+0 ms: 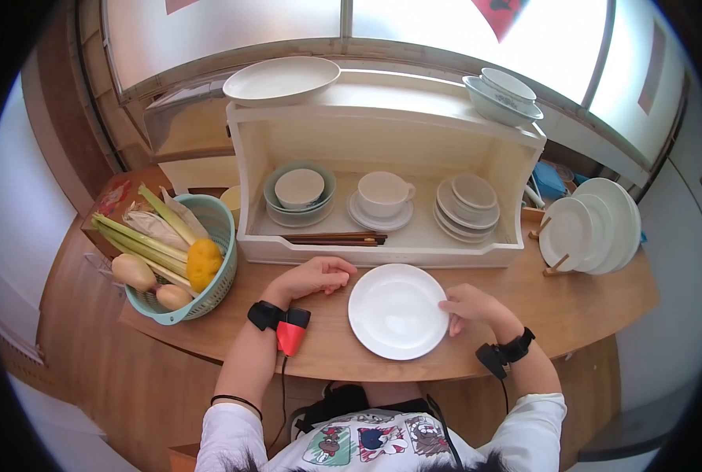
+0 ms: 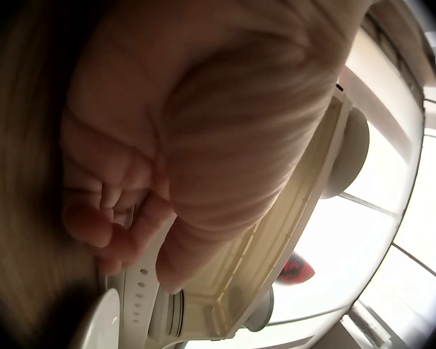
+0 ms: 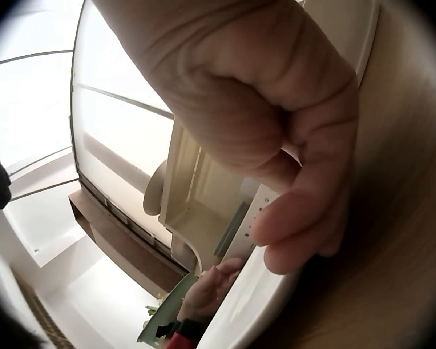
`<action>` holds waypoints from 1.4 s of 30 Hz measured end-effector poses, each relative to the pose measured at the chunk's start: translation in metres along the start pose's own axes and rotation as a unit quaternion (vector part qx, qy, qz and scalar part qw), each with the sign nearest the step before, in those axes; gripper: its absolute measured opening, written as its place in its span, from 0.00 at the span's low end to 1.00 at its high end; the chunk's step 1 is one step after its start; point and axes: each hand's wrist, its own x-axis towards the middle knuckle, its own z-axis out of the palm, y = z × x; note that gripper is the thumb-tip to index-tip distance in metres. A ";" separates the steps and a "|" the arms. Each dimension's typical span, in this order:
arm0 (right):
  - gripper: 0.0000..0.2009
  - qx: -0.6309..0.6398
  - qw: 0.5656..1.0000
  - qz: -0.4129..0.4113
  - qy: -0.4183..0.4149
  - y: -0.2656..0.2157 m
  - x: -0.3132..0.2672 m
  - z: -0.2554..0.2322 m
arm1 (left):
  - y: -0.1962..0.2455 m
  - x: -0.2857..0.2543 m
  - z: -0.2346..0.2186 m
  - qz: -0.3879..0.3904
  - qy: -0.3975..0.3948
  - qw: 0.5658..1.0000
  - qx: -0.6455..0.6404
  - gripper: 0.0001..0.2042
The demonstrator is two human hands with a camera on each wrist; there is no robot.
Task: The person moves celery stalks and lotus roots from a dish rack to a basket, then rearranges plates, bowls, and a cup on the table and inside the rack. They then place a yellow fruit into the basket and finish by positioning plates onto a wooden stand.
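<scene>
A round white plate lies near the table's front edge, before the shelf. My right hand holds its right rim, fingers bent at the edge and the tip of one digit lapping over it. In the right wrist view, the curled fingers come right at the rim of the plate. To the plate's left, my left hand rests on the table by the shelf's front, loosely curled. Its palm and bent fingers show nothing held in the left wrist view, with the plate's edge nearby.
A cream shelf holds stacked bowls, a cup, chopsticks and small plates. An oval dish and bowls sit on top. A vegetable basket stands left, a plate rack with plates right.
</scene>
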 end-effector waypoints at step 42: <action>0.13 -0.251 0.650 -0.528 0.485 -0.145 -0.040 -0.023 | 0.000 0.006 0.004 -0.011 0.003 0.997 0.076 0.19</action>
